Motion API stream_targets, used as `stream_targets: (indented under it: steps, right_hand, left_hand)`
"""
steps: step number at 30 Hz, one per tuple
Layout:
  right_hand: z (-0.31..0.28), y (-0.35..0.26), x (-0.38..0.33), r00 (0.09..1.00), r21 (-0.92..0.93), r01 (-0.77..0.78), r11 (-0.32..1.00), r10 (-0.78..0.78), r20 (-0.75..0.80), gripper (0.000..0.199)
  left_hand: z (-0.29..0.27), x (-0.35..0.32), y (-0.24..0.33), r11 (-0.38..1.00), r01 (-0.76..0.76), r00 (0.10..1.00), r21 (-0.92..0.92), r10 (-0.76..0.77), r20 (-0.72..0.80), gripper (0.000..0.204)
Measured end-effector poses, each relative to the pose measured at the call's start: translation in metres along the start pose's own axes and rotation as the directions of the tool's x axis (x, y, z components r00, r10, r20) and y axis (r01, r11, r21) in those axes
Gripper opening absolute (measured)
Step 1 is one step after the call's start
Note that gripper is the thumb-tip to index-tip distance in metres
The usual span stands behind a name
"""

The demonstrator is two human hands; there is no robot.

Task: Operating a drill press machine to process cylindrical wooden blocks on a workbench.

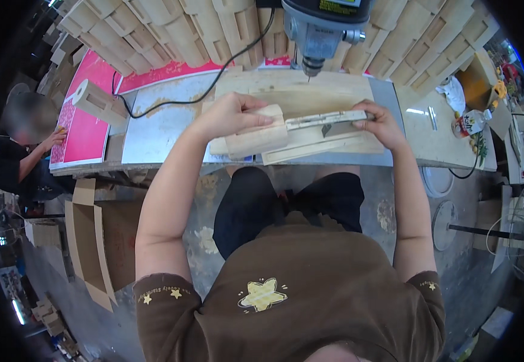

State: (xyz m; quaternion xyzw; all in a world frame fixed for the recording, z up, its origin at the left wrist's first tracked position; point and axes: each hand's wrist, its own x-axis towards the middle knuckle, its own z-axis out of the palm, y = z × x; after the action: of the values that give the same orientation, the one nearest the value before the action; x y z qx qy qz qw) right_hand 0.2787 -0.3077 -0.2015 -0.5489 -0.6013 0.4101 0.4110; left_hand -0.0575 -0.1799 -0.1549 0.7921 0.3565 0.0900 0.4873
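My left hand [229, 114] presses down on a curved pale wooden block [256, 137] lying on a flat wooden board [310, 96]. My right hand [381, 123] grips the right end of a long metal strip [328, 119] that runs leftward to the block's end. A drill press head [321, 30] hangs above the board, its bit [309, 76] pointing down just behind the strip, apart from it.
Stacks of curved wooden blocks [171, 33] line the back of the bench. A black cable [171, 102] crosses a metal sheet [153, 130]. Another block [96, 99] stands at the left beside a pink panel [90, 130]. A second person's hand [54, 137] rests there. Clutter fills the right bench [473, 120].
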Motion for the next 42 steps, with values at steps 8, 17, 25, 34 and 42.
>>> stream_targets:
  steps: [8,17,25,34,42]
  right_hand:
    - [-0.003,-0.002,-0.003,0.998,0.064,-0.009,0.998,0.005,0.062,0.025]
    - [0.002,0.001,0.001,0.998,0.013,0.052,0.999,-0.052,0.034,0.027]
    - [0.031,-0.013,-0.007,0.987,-0.143,0.101,0.985,-0.118,-0.113,0.028]
    - [0.024,-0.003,-0.02,0.922,-0.33,0.137,0.934,-0.243,-0.303,0.032]
    - [0.014,0.004,0.029,0.897,-0.394,0.115,0.912,-0.266,-0.353,0.033]
  left_hand:
    - [0.006,-0.003,0.012,0.996,0.034,0.997,0.086,-0.04,0.067,0.045]
    - [0.045,0.018,-0.017,0.93,-0.052,0.99,-0.363,0.0,-0.142,0.049]
    - [0.09,0.042,-0.006,0.658,-0.435,0.549,-0.615,-0.347,-0.76,0.057]
    - [0.158,-0.017,-0.022,0.901,-0.414,0.534,0.129,0.356,-0.767,0.04]
    - [0.121,0.014,-0.028,0.975,-0.195,0.71,0.102,0.212,-0.672,0.066]
